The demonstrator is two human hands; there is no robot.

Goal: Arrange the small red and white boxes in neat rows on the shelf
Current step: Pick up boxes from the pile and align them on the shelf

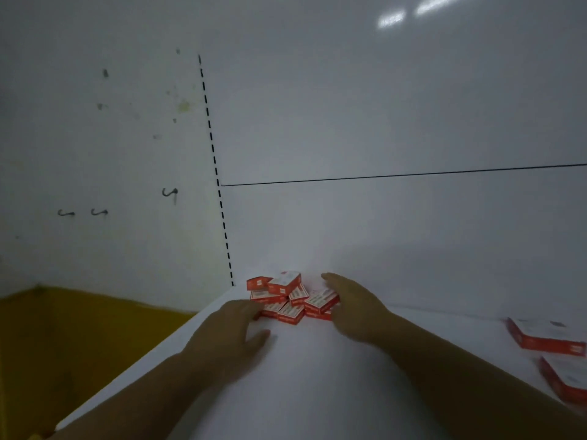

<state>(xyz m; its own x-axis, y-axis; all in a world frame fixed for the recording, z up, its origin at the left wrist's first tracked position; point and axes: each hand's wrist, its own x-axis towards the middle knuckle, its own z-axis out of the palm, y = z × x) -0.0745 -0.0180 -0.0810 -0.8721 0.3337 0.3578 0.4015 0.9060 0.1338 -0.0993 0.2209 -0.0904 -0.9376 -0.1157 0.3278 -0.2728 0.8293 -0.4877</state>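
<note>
Two larger red boxes [551,338] lay at the white shelf's [317,392] right edge. Farther in, the left hand [235,328] rested flat and released, fingertips touching the jumbled pile of small red and white boxes [287,300]. The right hand [352,308], fingers straight, flanked the pile's right side by the back wall [381,217].

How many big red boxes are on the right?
2. The farther box lies on the white shelf by the right edge. The nearer box sits just in front, cut off by the frame. More may be hidden out of view.
</note>
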